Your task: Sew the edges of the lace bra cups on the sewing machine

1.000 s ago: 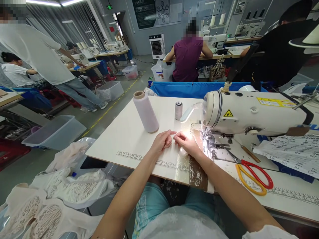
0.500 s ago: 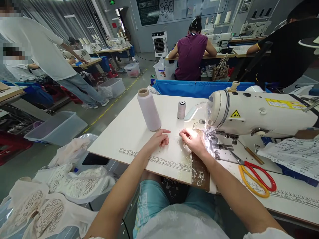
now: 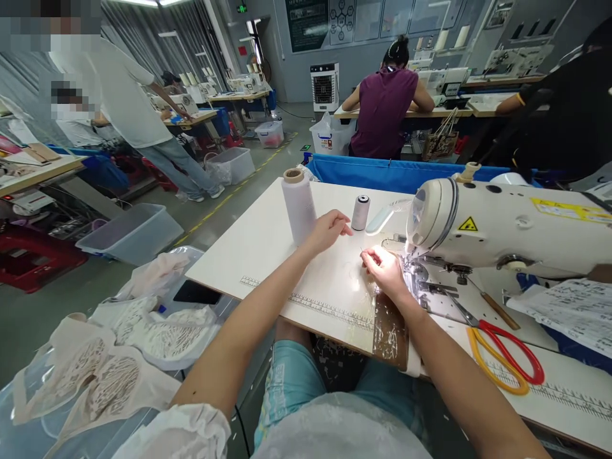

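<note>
My left hand [image 3: 333,229] hovers over the white table between a large cone of pale thread [image 3: 298,207] and a small thread spool [image 3: 361,213]. Its fingers reach toward the small spool without clearly touching it, and they are apart. Under the lamp glow, my right hand [image 3: 384,271] is closed in a pinch beside the needle area of the sewing machine [image 3: 497,210]. What sits between those fingertips is too thin to make out.
Scissors [image 3: 507,357] with red and yellow handles and a wooden-handled awl [image 3: 500,310] lie right of my right forearm. Written papers [image 3: 568,312] are at the far right. Pale lace bras [image 3: 109,376] are heaped at lower left. Co-workers sit and stand beyond.
My left hand has moved forward and right, from the table's middle toward the small spool, its fingers reaching out. My right hand keeps its pinch near the machine. The view has turned slightly left.
</note>
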The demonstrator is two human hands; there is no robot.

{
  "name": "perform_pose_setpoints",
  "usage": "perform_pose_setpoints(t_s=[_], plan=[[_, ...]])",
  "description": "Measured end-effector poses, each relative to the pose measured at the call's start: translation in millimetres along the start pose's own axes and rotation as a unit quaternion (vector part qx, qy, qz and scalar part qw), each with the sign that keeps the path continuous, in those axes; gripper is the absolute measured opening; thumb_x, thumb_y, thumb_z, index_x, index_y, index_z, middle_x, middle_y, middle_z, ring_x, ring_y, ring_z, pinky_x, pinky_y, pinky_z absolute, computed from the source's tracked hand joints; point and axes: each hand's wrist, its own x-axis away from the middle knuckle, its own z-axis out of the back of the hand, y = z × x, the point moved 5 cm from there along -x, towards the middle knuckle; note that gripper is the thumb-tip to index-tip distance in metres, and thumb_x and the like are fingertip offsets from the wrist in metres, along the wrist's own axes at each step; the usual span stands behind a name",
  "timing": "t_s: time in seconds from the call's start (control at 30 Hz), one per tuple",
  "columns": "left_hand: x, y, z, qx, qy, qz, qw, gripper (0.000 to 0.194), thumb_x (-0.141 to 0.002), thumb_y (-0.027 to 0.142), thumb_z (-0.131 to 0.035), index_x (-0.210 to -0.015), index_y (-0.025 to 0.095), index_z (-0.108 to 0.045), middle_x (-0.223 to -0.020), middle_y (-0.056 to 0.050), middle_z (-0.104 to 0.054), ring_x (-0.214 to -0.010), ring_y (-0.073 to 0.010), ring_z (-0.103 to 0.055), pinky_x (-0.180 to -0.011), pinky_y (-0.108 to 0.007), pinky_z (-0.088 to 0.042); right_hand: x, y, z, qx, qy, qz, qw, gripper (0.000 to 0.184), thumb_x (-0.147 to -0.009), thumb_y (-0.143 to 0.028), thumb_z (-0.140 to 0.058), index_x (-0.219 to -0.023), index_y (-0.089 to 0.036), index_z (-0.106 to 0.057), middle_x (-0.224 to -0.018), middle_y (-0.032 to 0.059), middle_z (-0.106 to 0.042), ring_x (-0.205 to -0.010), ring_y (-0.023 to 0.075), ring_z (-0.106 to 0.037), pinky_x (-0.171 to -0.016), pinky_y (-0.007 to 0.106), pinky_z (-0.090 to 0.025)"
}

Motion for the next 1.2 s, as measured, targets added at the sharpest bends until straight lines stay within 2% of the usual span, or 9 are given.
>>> perform_pose_setpoints(t_s=[0.2, 0.37, 0.47, 0.67, 0.77, 0.9, 1.0, 1.07, 1.2], plan=[[-60, 15, 2.7, -0.234, 0.101, -0.048, 0.966, 0.025, -0.089, 0.015, -0.038, -0.096, 0.015, -0.062, -0.106, -0.009, -0.068, -0.097, -0.0191, -0.061, -0.082, -0.029, -0.043, -5, 12, 5, 0.052, 0.026, 0.013, 0.998, 0.021, -0.08, -0.035, -0.048, -0.066, -0.021, -0.055, -0.055, -0.0005, -0.057, -0.051, 0.0144, -0.053, -0.057, 0.027, -0.042], [-75, -1, -4.6, -0.352, 0.076, 0.036, 0.932, 0.044, -0.089, 0.016, -0.043, -0.132, 0.01, -0.045, -0.147, -0.023, -0.033, -0.119, -0.0317, -0.052, -0.092, -0.039, -0.041, -3, 7, 5, 0.115, 0.023, 0.052, 0.992, 0.02, -0.082, -0.032, -0.046, -0.07, -0.02, -0.058, -0.056, -0.0016, -0.054, -0.053, 0.0135, -0.05, -0.058, 0.025, -0.038], [-57, -9, -15.3, -0.394, 0.028, 0.06, 0.917, 0.045, -0.087, 0.016, -0.046, -0.131, 0.007, -0.047, -0.144, -0.027, -0.034, -0.11, -0.0354, -0.058, -0.086, -0.041, -0.043, -2, 4, 6, 0.147, 0.025, 0.068, 0.987, 0.02, -0.082, -0.03, -0.046, -0.068, -0.02, -0.057, -0.056, -0.0019, -0.051, -0.054, 0.0133, -0.047, -0.058, 0.025, -0.037], [11, -24, -20.7, -0.434, -0.026, 0.024, 0.9, 0.021, -0.088, 0.025, -0.048, -0.095, 0.015, -0.065, -0.112, -0.015, -0.058, -0.104, -0.0288, -0.058, -0.08, -0.034, -0.044, -3, 5, 8, 0.147, 0.036, 0.062, 0.987, 0.02, -0.081, -0.03, -0.046, -0.065, -0.021, -0.055, -0.057, -0.0008, -0.053, -0.056, 0.0137, -0.049, -0.059, 0.025, -0.037], [39, -41, -28.3, -0.382, -0.069, 0.003, 0.921, 0.025, -0.084, 0.039, -0.055, -0.1, 0.02, -0.061, -0.108, -0.008, -0.059, -0.091, -0.0228, -0.06, -0.072, -0.031, -0.044, -3, 7, 7, 0.129, 0.029, 0.04, 0.99, 0.018, -0.08, -0.03, -0.046, -0.066, -0.021, -0.054, -0.058, -0.0009, -0.055, -0.055, 0.0136, -0.049, -0.059, 0.025, -0.039], [61, -54, -28.2, -0.33, -0.045, -0.028, 0.943, 0.013, -0.085, 0.028, -0.051, -0.078, 0.02, -0.058, -0.092, -0.006, -0.062, -0.079, -0.0194, -0.057, -0.064, -0.028, -0.039, -2, 7, 6, 0.13, 0.011, 0.034, 0.991, 0.018, -0.079, -0.029, -0.046, -0.064, -0.021, -0.052, -0.057, -0.0007, -0.055, -0.057, 0.0145, -0.051, -0.061, 0.026, -0.039], [74, -61, 3.5, -0.257, -0.044, -0.005, 0.965, 0.017, -0.08, 0.026, -0.057, -0.064, 0.02, -0.054, -0.068, -0.002, -0.062, -0.063, -0.0166, -0.054, -0.059, -0.027, -0.036, -3, 9, 6, 0.13, 0.003, 0.028, 0.991, 0.02, -0.08, -0.031, -0.046, -0.062, -0.022, -0.05, -0.056, -0.0006, -0.055, -0.056, 0.0149, -0.051, -0.058, 0.026, -0.04], [77, -69, 48.2, -0.2, -0.035, 0.071, 0.977, 0.017, -0.078, 0.027, -0.06, -0.063, 0.02, -0.055, -0.056, 0.0, -0.058, -0.052, -0.0146, -0.049, -0.054, -0.026, -0.035, -4, 9, 5, 0.128, -0.002, 0.032, 0.991, 0.022, -0.08, -0.032, -0.044, -0.062, -0.022, -0.049, -0.055, -0.0008, -0.054, -0.054, 0.0147, -0.05, -0.057, 0.026, -0.04], [74, -64, 179.9, -0.17, 0.213, 0.143, 0.951, 0.015, -0.078, 0.022, -0.058, -0.065, 0.018, -0.054, -0.058, -0.001, -0.057, -0.052, -0.014, -0.05, -0.057, -0.027, -0.036, -5, 6, 2, 0.147, -0.004, 0.053, 0.988, 0.023, -0.079, -0.035, -0.043, -0.062, -0.022, -0.053, -0.054, -0.0001, -0.055, -0.054, 0.0156, -0.051, -0.059, 0.027, -0.041]])
